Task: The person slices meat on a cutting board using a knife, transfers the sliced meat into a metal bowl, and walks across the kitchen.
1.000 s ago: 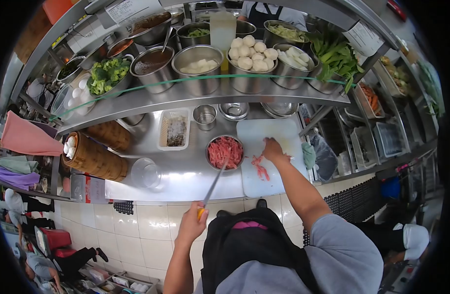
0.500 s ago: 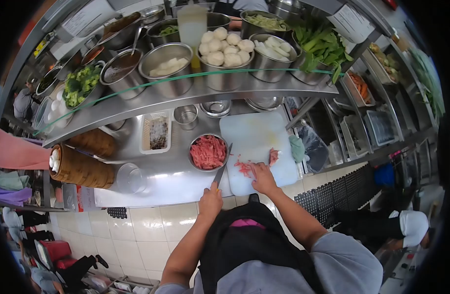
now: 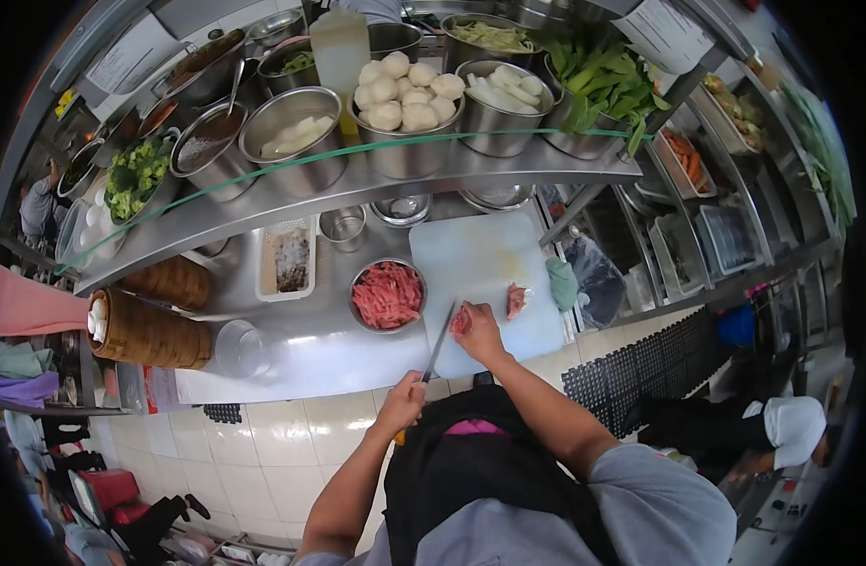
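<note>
My left hand is closed on the handle of a knife, whose blade points up and away over the left edge of the cutting board. Close to the blade, my right hand is closed around sliced meat on the board. Another small piece of meat lies farther right on the board. A metal bowl heaped with red meat strips stands just left of the board.
Left of the bowl are a white basket, a clear round container and bamboo steamers. A green cloth lies by the board's right edge. The overhead shelf holds pots of food. A co-worker is at the right.
My right hand has drawn back from the far part of the board, gathered the loose strips and closed on them. The knife has moved from over the bowl to the board's left edge.
</note>
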The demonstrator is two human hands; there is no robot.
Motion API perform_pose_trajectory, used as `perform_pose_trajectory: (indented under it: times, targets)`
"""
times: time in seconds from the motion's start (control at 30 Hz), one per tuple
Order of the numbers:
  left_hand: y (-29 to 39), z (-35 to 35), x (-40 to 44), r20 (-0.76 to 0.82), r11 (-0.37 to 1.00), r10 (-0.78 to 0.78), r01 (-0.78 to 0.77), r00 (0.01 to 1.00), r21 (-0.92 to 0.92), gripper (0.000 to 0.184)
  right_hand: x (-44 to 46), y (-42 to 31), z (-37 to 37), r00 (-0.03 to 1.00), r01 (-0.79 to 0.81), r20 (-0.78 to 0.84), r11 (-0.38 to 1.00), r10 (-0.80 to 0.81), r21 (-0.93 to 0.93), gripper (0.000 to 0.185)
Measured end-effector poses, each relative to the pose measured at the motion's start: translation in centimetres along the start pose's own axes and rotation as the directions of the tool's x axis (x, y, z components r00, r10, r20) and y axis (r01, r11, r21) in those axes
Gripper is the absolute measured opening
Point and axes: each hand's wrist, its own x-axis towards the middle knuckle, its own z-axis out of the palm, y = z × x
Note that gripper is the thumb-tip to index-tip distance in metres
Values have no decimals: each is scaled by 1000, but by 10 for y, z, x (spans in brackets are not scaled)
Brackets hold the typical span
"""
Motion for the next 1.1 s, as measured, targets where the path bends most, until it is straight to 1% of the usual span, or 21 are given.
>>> perform_pose_trajectory:
  times: [0.03,0.07,0.17,0.23,0.27,0.33,0.37,0.43,0.57,0.6,0.63,0.67,0.7,0.73,0.77,0.8,0.87,0.93,1.0,1.07,1.1]
  targets:
    - [-2,2,-1,68,999,-21,23,997,-30,34,1,1,3,1000,-29,-8,999,29,14,76]
    - [-3,4,-1,61,999,-23,25,998,-36,34,1,2,4,1000,-23,-1,1000,23,14,76]
    - [-9,12,3,190,978,-46,83,981,-189,35,2,16,5,999,-32,32,995,30,91,67]
    - [-13,13,3,193,974,-30,72,981,-214,35,6,36,20,993,-115,40,943,108,311,63]
    - [-15,13,4,200,971,-16,63,980,-231,35,6,40,23,994,-109,46,945,100,308,63]
    - [-6,6,-8,189,972,-8,52,982,-228,35,4,26,14,965,-264,183,692,190,672,54]
    - [1,2,-16,184,975,-3,44,983,-220,35,6,16,9,965,-262,187,694,183,671,54]
    - [17,-11,-41,116,972,-8,35,993,-232,35,15,-25,-5,998,2,48,844,-33,537,45]
    - [45,-42,-80,-75,974,1,-18,997,-226,36,43,-107,-14,991,54,73,844,-109,534,50]
    - [49,-49,-85,-151,977,14,-46,988,-207,36,52,-117,-6,984,125,63,899,-166,420,51]
    - [54,-57,-87,-212,994,-10,-13,977,-107,34,59,-119,2,973,197,59,934,-225,299,52]
    - [52,-60,-88,-221,995,-9,-14,975,-103,34,63,-120,7,971,203,58,930,-231,305,52]
    - [56,-64,-89,-327,987,114,-70,938,142,33,68,-121,14,971,211,58,945,-232,251,51]
    - [61,-68,-90,-397,919,254,-93,882,382,32,73,-122,20,970,219,58,956,-235,196,50]
    - [65,-69,-95,-424,936,195,-38,884,351,32,75,-120,23,969,227,56,953,-242,202,50]
    - [62,-71,-94,-431,937,194,-35,881,349,32,74,-118,20,966,239,38,942,-254,237,47]
    - [49,-69,-94,-458,892,346,-135,819,431,32,70,-109,13,964,246,36,931,-265,268,45]
    - [45,-65,-97,-463,882,354,-124,813,455,32,69,-92,7,985,159,4,920,-172,358,41]
    - [48,-66,-99,-457,864,375,-125,807,488,32,67,-62,-7,990,140,-51,961,-132,238,39]
    - [53,-66,-106,-436,887,385,-197,813,417,31,62,-10,-13,981,179,-84,983,-176,33,40]
    - [49,-65,-106,-434,888,385,-199,815,414,31,55,6,-21,981,177,-84,984,-174,29,40]
